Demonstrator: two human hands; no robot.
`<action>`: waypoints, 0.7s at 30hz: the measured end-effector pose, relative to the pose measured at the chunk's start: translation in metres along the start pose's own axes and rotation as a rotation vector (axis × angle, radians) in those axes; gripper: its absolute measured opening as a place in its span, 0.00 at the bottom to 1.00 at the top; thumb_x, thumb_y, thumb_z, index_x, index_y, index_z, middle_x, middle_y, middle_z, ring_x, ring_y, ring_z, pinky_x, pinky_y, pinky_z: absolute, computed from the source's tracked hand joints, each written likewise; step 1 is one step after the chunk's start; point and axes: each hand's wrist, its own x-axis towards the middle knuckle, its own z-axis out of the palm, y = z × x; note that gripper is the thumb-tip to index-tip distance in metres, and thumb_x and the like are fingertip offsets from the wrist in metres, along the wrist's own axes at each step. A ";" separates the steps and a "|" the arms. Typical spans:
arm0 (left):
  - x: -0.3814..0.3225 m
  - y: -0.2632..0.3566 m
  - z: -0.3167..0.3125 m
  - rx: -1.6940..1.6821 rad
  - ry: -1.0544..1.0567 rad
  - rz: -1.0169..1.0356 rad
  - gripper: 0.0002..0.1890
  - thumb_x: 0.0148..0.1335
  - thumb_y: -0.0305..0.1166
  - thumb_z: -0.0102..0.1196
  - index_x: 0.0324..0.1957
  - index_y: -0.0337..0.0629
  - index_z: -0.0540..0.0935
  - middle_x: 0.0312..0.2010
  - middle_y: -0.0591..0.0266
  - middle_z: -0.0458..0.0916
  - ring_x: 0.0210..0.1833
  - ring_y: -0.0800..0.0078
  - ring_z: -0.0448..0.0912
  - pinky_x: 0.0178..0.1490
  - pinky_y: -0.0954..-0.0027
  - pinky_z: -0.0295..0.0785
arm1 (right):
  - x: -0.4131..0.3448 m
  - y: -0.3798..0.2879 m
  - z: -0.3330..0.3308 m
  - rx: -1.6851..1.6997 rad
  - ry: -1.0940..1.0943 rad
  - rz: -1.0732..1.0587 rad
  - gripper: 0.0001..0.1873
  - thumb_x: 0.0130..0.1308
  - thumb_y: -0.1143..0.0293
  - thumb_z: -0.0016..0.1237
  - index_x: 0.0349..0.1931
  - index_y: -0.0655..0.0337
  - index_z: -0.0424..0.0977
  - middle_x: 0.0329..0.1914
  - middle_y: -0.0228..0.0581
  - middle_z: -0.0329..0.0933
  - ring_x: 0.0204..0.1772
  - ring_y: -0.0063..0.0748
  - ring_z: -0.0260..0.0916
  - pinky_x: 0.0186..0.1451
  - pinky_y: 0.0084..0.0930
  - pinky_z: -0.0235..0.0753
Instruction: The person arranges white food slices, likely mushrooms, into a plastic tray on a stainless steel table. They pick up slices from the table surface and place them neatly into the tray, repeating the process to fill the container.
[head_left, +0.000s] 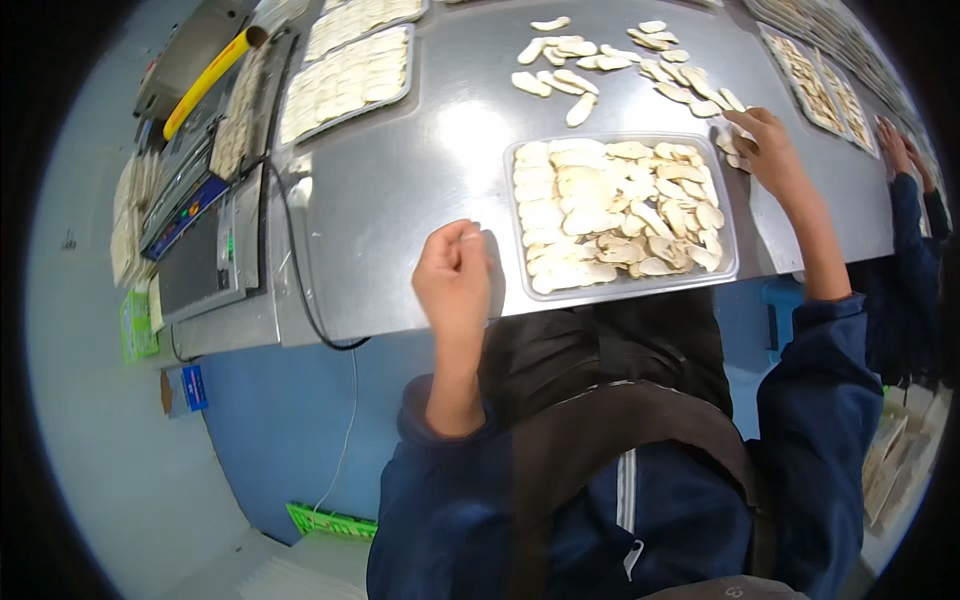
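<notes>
A clear plastic tray (622, 291) lies near the table's front edge, lined with rows of pale dried slices, likely mushroom; browner ones lie looser at its right side. My left hand (454, 262) is curled just left of the tray, thumb against the fingers; whether something small is between them cannot be told. My right hand (761, 146) is beyond the tray's right rim, its fingers bent down over a small group of slices (729, 150). Its fingertips are partly hidden, so a grip cannot be made out. More loose slices (577, 82) lie scattered on the metal behind the tray.
Filled trays (352, 82) stand at the back left of the steel table (360, 202). Another filled tray (817, 90) is at the right, near a co-worker's hands (894, 146). A heat-sealing machine (187, 210), a yellow tube (210, 82) and a black cable (289, 225) occupy the left.
</notes>
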 end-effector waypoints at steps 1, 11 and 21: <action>0.000 0.000 0.001 -0.019 -0.001 0.020 0.12 0.63 0.31 0.52 0.41 0.29 0.77 0.18 0.67 0.75 0.16 0.87 0.65 0.18 0.82 0.57 | 0.002 0.011 0.005 -0.063 0.025 -0.110 0.13 0.55 0.79 0.51 0.41 0.60 0.78 0.41 0.45 0.73 0.47 0.46 0.68 0.49 0.37 0.70; -0.026 0.032 0.001 -0.052 -0.126 0.045 0.11 0.63 0.28 0.52 0.45 0.32 0.76 0.21 0.67 0.76 0.21 0.88 0.67 0.25 0.83 0.61 | -0.010 -0.036 -0.030 0.644 -0.049 0.360 0.04 0.55 0.71 0.54 0.27 0.62 0.76 0.23 0.33 0.74 0.26 0.25 0.67 0.31 0.22 0.67; -0.063 0.051 0.015 -0.223 -0.610 -0.164 0.10 0.65 0.32 0.53 0.39 0.33 0.77 0.20 0.70 0.75 0.20 0.89 0.67 0.23 0.85 0.60 | -0.079 -0.178 -0.009 1.006 -0.469 0.168 0.09 0.51 0.78 0.58 0.33 0.65 0.75 0.29 0.35 0.76 0.31 0.26 0.70 0.35 0.19 0.70</action>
